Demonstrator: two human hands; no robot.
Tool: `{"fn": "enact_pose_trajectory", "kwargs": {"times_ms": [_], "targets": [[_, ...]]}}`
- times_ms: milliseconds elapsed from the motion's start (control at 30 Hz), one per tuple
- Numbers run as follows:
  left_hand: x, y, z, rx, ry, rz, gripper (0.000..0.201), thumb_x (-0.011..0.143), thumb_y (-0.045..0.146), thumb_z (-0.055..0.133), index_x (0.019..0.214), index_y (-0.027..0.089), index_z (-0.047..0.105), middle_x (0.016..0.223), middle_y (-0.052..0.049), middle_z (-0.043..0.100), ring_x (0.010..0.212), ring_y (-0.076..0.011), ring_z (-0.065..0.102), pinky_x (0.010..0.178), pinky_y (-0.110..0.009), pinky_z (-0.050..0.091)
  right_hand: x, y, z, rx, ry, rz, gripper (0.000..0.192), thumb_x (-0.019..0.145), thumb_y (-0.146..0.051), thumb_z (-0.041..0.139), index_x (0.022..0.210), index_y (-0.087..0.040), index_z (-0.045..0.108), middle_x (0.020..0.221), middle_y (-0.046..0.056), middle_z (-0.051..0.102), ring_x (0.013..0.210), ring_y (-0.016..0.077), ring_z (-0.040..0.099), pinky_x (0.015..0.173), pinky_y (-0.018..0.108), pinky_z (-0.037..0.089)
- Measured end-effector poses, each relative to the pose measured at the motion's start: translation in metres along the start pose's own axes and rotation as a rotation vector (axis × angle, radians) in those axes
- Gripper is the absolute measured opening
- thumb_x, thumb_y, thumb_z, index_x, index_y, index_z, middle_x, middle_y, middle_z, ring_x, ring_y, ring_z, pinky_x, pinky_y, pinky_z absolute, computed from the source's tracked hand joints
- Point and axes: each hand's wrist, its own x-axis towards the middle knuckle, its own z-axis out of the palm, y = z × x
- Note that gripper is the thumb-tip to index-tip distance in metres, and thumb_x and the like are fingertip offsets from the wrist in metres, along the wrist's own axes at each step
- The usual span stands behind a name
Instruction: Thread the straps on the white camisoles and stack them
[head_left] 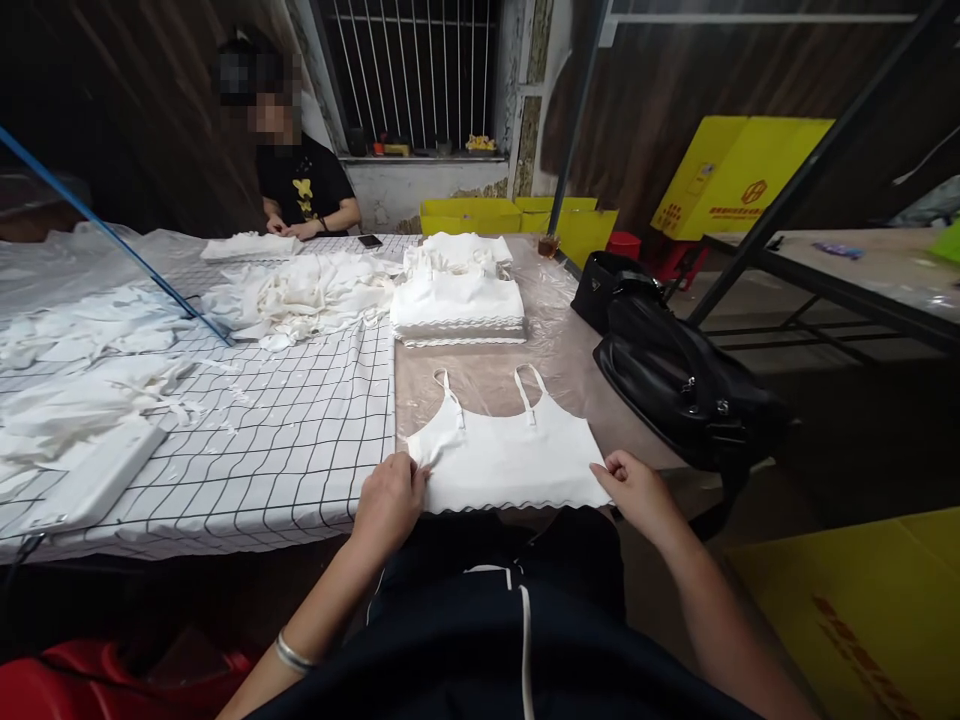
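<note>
I'm seeing the camisole (510,460) lying at the table's (487,375) near edge, the folded stack (459,308) lying behind it, the bag (679,385) sitting to its right.

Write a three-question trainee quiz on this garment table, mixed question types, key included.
1. True or false: the left hand and right hand each hold a bottom corner of the white camisole.
2. What lies directly beyond the camisole? A) stack of folded white garments B) phone C) cup
3. Fill in: a black ___ sits on the table's right edge.

Key: 1 true; 2 A; 3 bag.
</note>
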Motion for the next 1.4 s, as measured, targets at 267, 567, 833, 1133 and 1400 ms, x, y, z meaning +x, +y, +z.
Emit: {"fn": "enact_pose_trajectory", "kwargs": {"times_ms": [267,567,833,1133,1400], "targets": [[-0.004,-0.019,-0.007,-1.086,-0.044,-0.275,0.041,0.062,0.044,0.077,0.077,0.021,0.046,0.053,0.008,0.050,0.044,-0.0091,0.046,0.045,-0.020,0.036,-0.009,-0.021,-0.007,0.606,-0.089,0.272,0.057,0.050,-0.054,0.082,0.081,-0.022,0.047,0.064,0.000,0.059,0.055,0.0181,0.054,0.047,0.025,0.042],[0.045,-0.013,-0.111,-1.492,-0.302,-0.264,0.029,0.067,0.017,0.082,0.084,0.017,0.059,0.064,0.002,0.060,0.050,-0.0092,0.057,0.045,-0.017,0.046,0.051,-0.096,-0.044,0.915,-0.284,0.297,0.050,0.058,-0.027,0.091,0.095,-0.023,0.058,0.066,-0.005,0.055,0.053,0.0102,0.053,0.044,0.016,0.048],[0.243,0.040,-0.242,-1.296,0.026,0.025,0.021,0.091,-0.002,0.054,0.077,0.014,0.057,0.058,0.005,0.052,0.047,-0.0029,0.048,0.052,-0.014,0.048,0.250,-0.260,-0.048,0.947,-0.052,0.018,0.024,0.088,0.003,0.051,0.076,-0.017,0.051,0.065,-0.004,0.054,0.047,0.0064,0.049,0.039,0.012,0.042],[0.339,-0.002,-0.176,-1.193,-0.007,-0.162,0.021,0.082,-0.006,0.059,0.084,0.014,0.064,0.067,0.000,0.064,0.058,-0.0077,0.059,0.058,-0.019,0.051,0.329,-0.236,0.019,0.621,-0.211,0.166,0.021,0.093,0.000,0.051,0.081,-0.017,0.052,0.066,-0.001,0.060,0.048,0.0094,0.054,0.041,0.015,0.044],[0.329,-0.039,-0.083,-1.169,-0.084,-0.287,0.028,0.056,-0.003,0.075,0.080,0.011,0.068,0.061,-0.002,0.063,0.051,-0.0116,0.058,0.053,-0.023,0.052,0.316,-0.163,0.065,0.486,-0.260,0.300,0.023,0.080,0.001,0.069,0.073,-0.016,0.055,0.059,-0.004,0.054,0.044,0.0090,0.050,0.045,0.019,0.050]]}}
